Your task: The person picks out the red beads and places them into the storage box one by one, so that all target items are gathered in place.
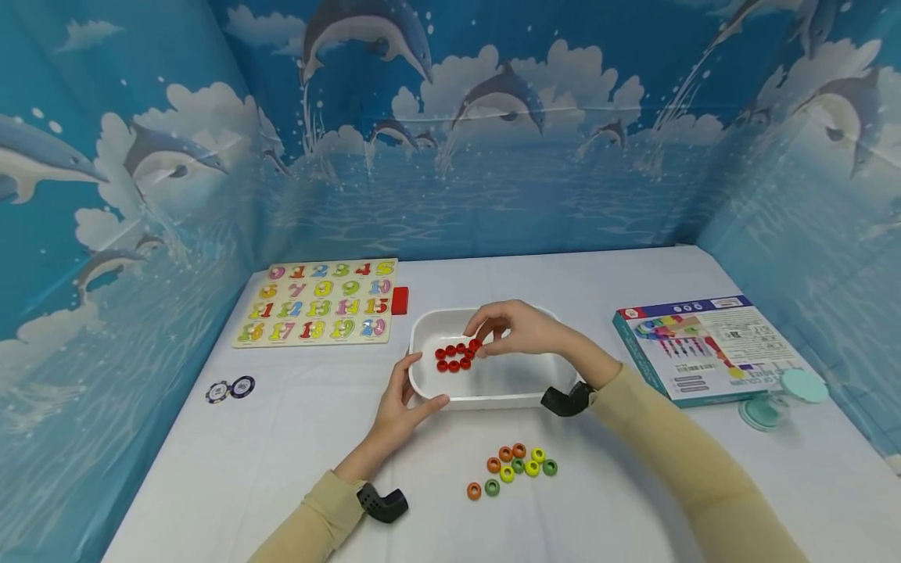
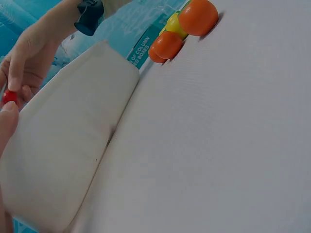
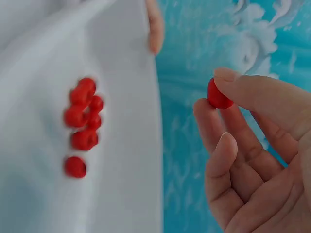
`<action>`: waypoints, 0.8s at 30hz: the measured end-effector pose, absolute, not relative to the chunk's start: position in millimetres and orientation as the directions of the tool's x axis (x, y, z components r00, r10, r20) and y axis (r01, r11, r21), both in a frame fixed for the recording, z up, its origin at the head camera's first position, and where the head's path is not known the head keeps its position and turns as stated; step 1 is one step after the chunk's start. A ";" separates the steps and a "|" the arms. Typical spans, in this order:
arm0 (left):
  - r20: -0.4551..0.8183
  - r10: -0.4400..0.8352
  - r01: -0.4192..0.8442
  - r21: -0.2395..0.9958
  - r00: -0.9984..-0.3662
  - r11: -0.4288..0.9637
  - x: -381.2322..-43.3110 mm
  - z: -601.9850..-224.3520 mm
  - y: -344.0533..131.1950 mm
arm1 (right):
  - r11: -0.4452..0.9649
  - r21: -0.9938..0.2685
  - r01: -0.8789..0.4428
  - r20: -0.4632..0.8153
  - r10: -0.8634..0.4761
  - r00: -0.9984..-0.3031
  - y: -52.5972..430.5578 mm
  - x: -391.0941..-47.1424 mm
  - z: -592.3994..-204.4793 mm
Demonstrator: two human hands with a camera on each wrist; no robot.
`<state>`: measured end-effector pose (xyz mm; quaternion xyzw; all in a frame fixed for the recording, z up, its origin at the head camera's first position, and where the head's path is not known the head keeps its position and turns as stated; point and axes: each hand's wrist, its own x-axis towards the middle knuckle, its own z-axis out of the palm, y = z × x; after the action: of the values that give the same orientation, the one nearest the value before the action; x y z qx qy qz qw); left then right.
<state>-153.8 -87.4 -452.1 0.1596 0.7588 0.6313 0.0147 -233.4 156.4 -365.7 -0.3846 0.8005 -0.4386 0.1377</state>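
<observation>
A white tray [image 1: 521, 402] stands on the table with several red beads [image 1: 454, 366] grouped in its left part. My left hand [image 1: 397, 407] holds the tray's near left corner, fingers at the left end and thumb along the front wall. Over the tray, my right hand [image 1: 517, 328] pinches one red bead [image 3: 219, 94] between thumb and fingertips. That bead is raised above the rim in the right wrist view. In the left wrist view, the tray's outer wall [image 2: 73, 126] hides the beads inside.
Several orange, yellow and green beads [image 1: 518, 464] lie in front of the tray. A number puzzle board [image 1: 320, 303] is at the back left, with two round chips [image 1: 230, 389] below it. At the right are a flat box [image 1: 711, 348] and a small jar [image 1: 763, 412] with its lid [image 1: 805, 385].
</observation>
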 end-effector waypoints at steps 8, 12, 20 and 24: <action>0.176 0.260 0.219 0.965 -0.949 0.143 -153.4 -452.7 -87.3 | 0.442 -0.799 -0.409 -0.062 -0.736 -0.674 156.4 -268.9 -394.0; 0.180 0.260 0.222 0.965 -0.949 0.141 -153.8 -452.8 -87.1 | 0.498 -0.771 -0.396 -0.128 -0.731 -0.670 154.3 -275.4 -402.5; 0.184 0.263 0.225 0.965 -0.947 0.136 -154.5 -453.8 -86.8 | 0.551 -0.758 -0.348 -0.202 -0.706 -0.678 153.1 -280.6 -414.1; 0.185 0.264 0.224 0.966 -0.947 0.127 -154.8 -454.6 -87.3 | 0.556 -0.751 -0.355 -0.195 -0.701 -0.686 152.5 -280.9 -417.5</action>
<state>-154.8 -87.3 -454.6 0.1626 0.7506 0.6402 0.0157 -280.9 152.5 -417.5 -0.3114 0.8474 -0.3534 0.2450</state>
